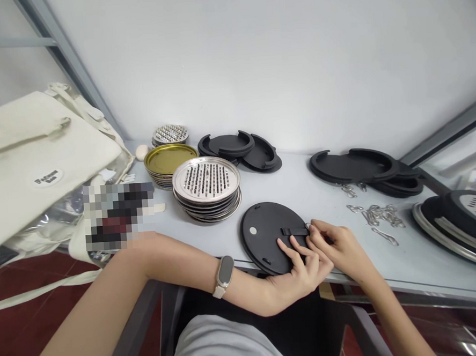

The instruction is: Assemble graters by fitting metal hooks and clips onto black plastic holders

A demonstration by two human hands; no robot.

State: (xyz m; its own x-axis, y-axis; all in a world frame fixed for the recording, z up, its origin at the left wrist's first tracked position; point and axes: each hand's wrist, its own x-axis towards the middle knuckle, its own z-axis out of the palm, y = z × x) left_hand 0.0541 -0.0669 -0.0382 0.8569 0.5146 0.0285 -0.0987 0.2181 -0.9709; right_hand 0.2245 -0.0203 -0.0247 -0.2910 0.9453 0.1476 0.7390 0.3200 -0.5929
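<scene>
A black round plastic disc (pixel 271 224) lies tilted at the table's front edge. On it are a pale dot, small slots and a short black strap (pixel 295 231). My left hand (pixel 303 265), a band on its wrist, holds the disc's near right side, two fingers over its surface by the strap. At the strap's outer end, my right hand (pixel 337 247) is closed in a pinch. A bit of a small metal clip (pixel 307 225) shows at its fingertips; the rest is hidden. Both hands meet at the disc's right edge.
Stacked round metal graters (pixel 206 182) and gold lids (pixel 171 159) stand left of the disc. Black round holders (pixel 352 165) lie at the back. Loose metal clips (pixel 381 215) are scattered on the right, near more stacked graters (pixel 462 228). A cream bag (pixel 38 152) fills the left.
</scene>
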